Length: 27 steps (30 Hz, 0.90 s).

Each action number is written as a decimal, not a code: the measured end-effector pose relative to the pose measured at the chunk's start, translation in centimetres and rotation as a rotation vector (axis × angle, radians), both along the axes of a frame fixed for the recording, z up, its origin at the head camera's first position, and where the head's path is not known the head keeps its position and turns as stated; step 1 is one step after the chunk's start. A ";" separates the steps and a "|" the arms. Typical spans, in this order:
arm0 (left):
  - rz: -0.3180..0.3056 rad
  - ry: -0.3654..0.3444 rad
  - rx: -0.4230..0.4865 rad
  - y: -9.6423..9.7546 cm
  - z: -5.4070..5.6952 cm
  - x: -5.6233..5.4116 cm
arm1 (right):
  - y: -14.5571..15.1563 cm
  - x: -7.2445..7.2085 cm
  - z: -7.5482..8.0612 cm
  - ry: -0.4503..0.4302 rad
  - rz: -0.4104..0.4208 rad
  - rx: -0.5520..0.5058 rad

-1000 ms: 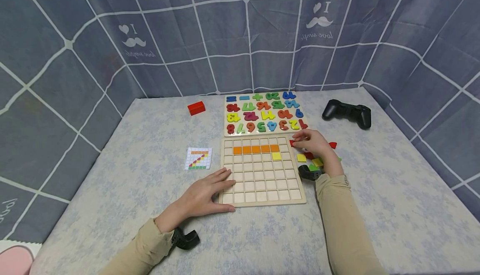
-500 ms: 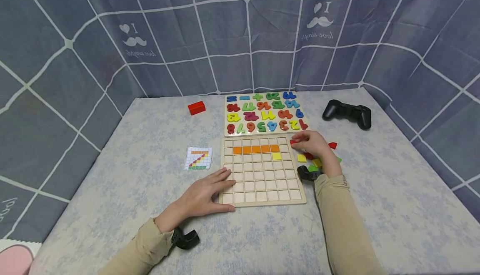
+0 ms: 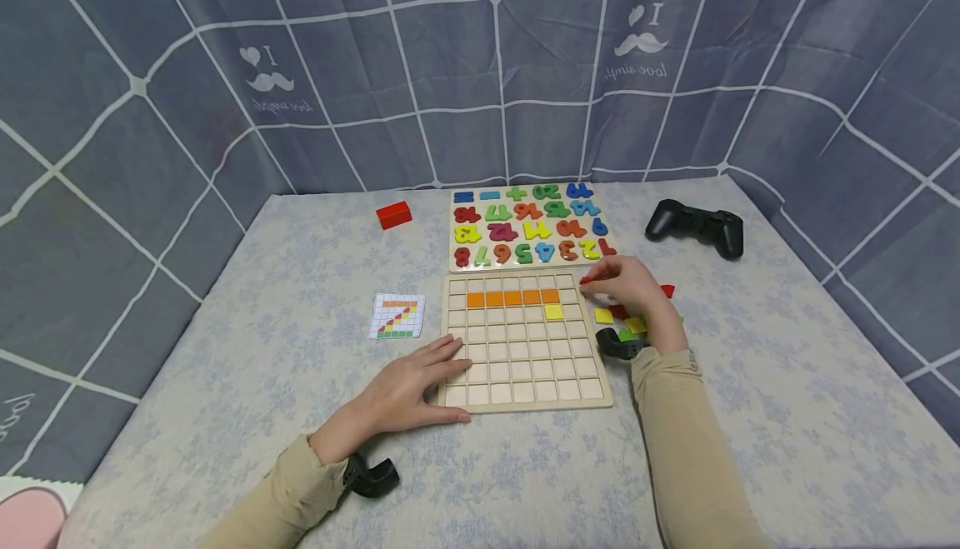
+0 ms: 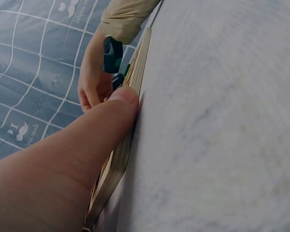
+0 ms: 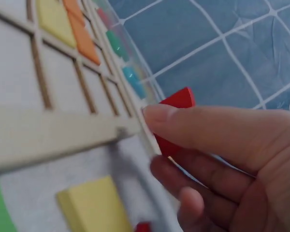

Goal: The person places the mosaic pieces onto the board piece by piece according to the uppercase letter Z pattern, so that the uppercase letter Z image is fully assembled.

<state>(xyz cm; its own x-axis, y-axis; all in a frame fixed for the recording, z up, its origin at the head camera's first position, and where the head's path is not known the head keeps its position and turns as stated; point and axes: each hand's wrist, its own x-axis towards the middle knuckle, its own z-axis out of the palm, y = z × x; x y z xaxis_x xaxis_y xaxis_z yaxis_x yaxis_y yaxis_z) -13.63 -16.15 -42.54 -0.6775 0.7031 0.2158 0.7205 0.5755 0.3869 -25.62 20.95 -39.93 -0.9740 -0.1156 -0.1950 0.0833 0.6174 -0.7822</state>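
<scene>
My left hand (image 3: pixel 405 386) lies with spread fingers on the left edge of a wooden grid board (image 3: pixel 517 366); its thumb touches the board's front edge in the left wrist view. One row of orange square tiles (image 3: pixel 512 298) and a single yellow tile (image 3: pixel 553 311) sit in the grid. Beyond the board's right edge, my right hand (image 3: pixel 628 284) pinches a red tile (image 5: pixel 181 99) between thumb and fingers. The thumb covers part of this tile, and its visible corner looks pointed. A loose yellow tile (image 5: pixel 89 205) lies below that hand, among several red, yellow and green ones.
A number puzzle board (image 3: pixel 517 232) adjoins the grid board's far side. To the left lie a pattern card (image 3: pixel 397 316) and a red block (image 3: pixel 393 216). A black game controller (image 3: pixel 693 227) is at the back right. Curtains (image 3: pixel 450 66) surround the table (image 3: pixel 300 282).
My right hand has shifted very slightly, and the red tile in its fingers sits a little higher and at a different angle. The left hand has stayed still.
</scene>
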 end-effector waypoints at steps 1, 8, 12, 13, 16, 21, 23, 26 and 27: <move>-0.001 0.001 0.000 0.0 0.0 0.0 | -0.2 0.1 0.2 0.014 0.016 -0.004; -0.002 0.003 -0.006 -0.1 -0.1 -0.1 | -3.1 0.3 1.5 0.061 0.212 0.064; -0.007 0.010 -0.006 0.0 -0.1 -0.1 | -5.0 0.5 1.8 0.070 0.357 0.108; -0.007 0.011 -0.005 0.0 -0.1 -0.1 | -5.3 0.6 1.8 0.072 0.385 0.108; -0.008 0.012 -0.004 0.0 -0.1 -0.1 | -6.1 0.7 1.7 0.061 0.425 0.105; -0.007 0.007 -0.004 0.0 -0.1 -0.1 | -6.6 0.8 1.3 0.052 0.456 0.086; -0.005 0.005 -0.003 0.0 -0.1 -0.2 | -6.7 0.9 1.3 0.057 0.456 0.091; -0.004 0.004 -0.004 -0.1 -0.1 -0.1 | -6.8 1.0 1.4 0.075 0.455 0.102; -0.002 0.004 -0.005 -0.1 -0.1 -0.1 | -6.9 1.0 1.5 0.079 0.450 0.104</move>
